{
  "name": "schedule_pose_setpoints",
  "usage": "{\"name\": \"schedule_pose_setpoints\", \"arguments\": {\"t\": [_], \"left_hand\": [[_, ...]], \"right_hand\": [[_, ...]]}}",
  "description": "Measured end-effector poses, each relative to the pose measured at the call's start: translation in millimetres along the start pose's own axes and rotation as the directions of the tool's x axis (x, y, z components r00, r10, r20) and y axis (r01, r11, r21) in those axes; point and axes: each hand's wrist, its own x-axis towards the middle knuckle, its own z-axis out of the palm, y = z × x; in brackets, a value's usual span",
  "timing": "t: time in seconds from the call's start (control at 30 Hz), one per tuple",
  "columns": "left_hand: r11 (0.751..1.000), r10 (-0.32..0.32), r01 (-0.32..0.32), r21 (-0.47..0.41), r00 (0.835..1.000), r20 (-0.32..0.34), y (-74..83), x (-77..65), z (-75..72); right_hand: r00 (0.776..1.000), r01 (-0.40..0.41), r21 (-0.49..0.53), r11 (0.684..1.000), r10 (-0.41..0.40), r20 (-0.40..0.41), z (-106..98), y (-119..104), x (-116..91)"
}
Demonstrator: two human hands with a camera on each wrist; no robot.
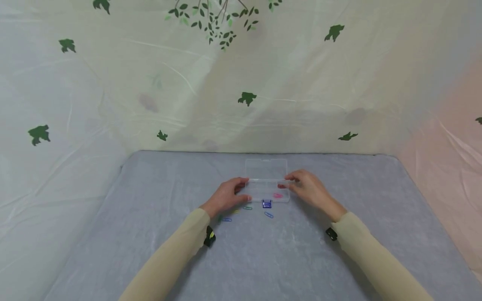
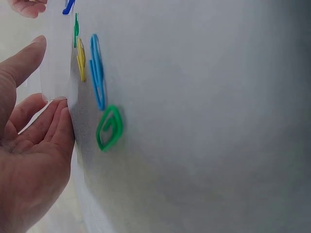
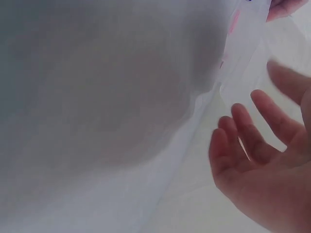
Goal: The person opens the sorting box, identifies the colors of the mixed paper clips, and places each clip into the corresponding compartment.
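A clear plastic box (image 1: 260, 196) with its lid (image 1: 266, 169) raised at the back sits on the grey cloth. My left hand (image 1: 226, 195) holds its left end, thumb at the front corner and fingers at the end wall. Off the right end, my right hand (image 1: 309, 188) hovers with loosely bent fingers spread apart and nothing between them. Pink paper clips (image 1: 278, 195) lie inside the box at the right, and a small red piece shows behind them. In front of the box stands a blue clip-like piece (image 1: 267, 204).
Loose paper clips lie before the box: a dark blue one (image 1: 269, 215), a light blue one (image 2: 97, 73), a yellow one (image 2: 81, 60) and a green one (image 2: 76, 30). A green spiral clip (image 2: 110, 127) lies nearest the left wrist. A pale leaf-printed curtain (image 1: 293, 125) stands behind the table.
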Motion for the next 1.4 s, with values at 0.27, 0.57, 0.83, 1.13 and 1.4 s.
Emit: {"name": "schedule_pose_setpoints", "arguments": {"t": [0.27,0.57,0.83,1.13,1.4], "left_hand": [[1.0,0.02,-0.02,-0.008,1.0,0.001,-0.8,2.1,1.6],[0.999,0.042,-0.042,0.009,0.999,0.012,-1.4,3.6,-0.2],[0.997,0.057,-0.057,0.046,0.998,0.006,-2.2,3.2,-2.3],[0.989,0.114,-0.101,0.108,0.987,-0.116,2.9,-19.5,-15.5],[0.97,0.238,-0.228,0.087,0.963,-0.129,-4.8,-45.7,-33.6]], "right_hand": [[0.99,0.018,-0.07,0.997,-0.008,0.138,-3,6,-10],[0.976,0.008,-0.064,0.998,0.006,0.217,-2,11,-5],[0.973,0.025,-0.07,0.997,-0.008,0.229,0,10,-2],[0.974,0.021,-0.074,0.997,-0.004,0.226,3,11,-1],[0.975,0.017,-0.069,0.997,-0.001,0.221,4,12,-1]]}}
